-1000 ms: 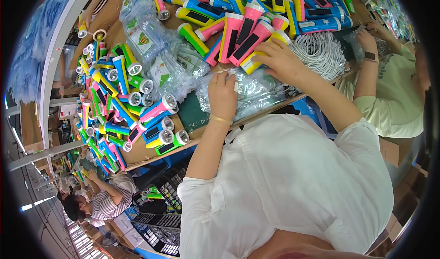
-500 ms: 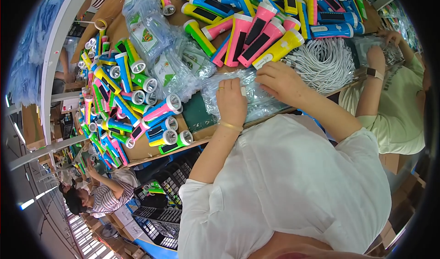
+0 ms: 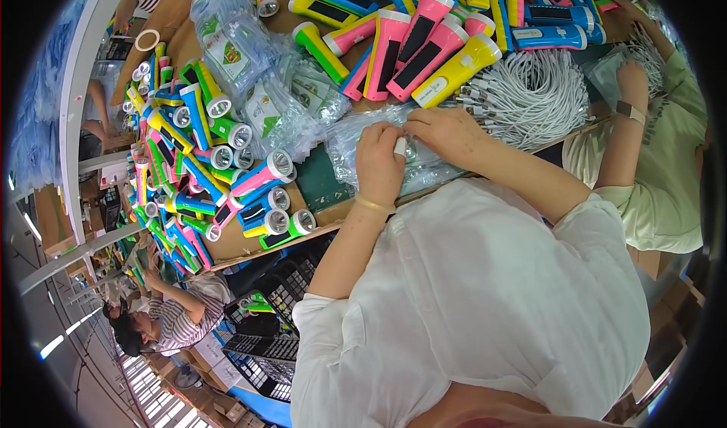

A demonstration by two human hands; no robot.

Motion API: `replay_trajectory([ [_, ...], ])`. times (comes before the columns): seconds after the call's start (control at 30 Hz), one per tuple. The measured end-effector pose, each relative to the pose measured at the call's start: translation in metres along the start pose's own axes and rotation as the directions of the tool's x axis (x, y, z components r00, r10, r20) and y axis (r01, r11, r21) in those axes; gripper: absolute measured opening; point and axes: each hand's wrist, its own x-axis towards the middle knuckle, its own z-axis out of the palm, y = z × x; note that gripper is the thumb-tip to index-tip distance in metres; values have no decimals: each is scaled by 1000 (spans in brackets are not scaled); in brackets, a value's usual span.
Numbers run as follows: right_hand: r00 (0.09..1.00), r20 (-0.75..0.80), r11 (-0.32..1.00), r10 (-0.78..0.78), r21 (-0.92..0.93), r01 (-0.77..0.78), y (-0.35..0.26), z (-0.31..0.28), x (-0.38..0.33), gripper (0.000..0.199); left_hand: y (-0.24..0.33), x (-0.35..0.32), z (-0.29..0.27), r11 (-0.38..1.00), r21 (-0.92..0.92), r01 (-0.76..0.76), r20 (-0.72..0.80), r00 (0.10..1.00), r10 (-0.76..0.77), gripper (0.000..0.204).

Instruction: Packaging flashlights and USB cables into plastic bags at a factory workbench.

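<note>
My left hand (image 3: pixel 380 163) and my right hand (image 3: pixel 448 134) meet over a stack of clear plastic bags (image 3: pixel 344 144) at the table's front edge. Both sets of fingers are bent into a pinch, fingertips nearly touching, with the thin clear film between and under them. A white wrap shows on one left finger. Just beyond my right hand lies a yellow flashlight (image 3: pixel 458 71), beside pink flashlights (image 3: pixel 388 56) with dark panels. A coiled bundle of white cables (image 3: pixel 534 91) sits to the right of that hand.
Many coloured flashlights (image 3: pixel 201 118) crowd the table's left side. Bagged printed cards (image 3: pixel 265 114) lie between the piles. Below the edge stands a black basket (image 3: pixel 261 345). A co-worker's hand (image 3: pixel 632 84) works at the right; another person in stripes (image 3: pixel 185 318) is at lower left.
My right hand has moved left to my left hand, its spread fingers now pinched. My left fingers have curled inward. The co-worker's far arm at right now reaches farther out.
</note>
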Motion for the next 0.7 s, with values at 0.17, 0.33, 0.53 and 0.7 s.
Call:
replay_trajectory([
  [0.17,999,18,998,30,63,-31,-2,-2,4,8,-6,-7,-10,995,-98,-4,31,999,7,25],
  [0.33,995,-62,989,74,135,-65,-2,-11,5,10,-20,-25,-28,981,-172,94,9,996,-94,16],
  [0.53,993,-110,998,-30,55,37,-10,-17,15,14,-25,-49,-48,884,-392,254,2,961,-276,14],
  [0.7,978,6,908,-210,372,193,-31,18,30,32,-26,-52,-48,870,-418,262,8,958,-285,15],
])
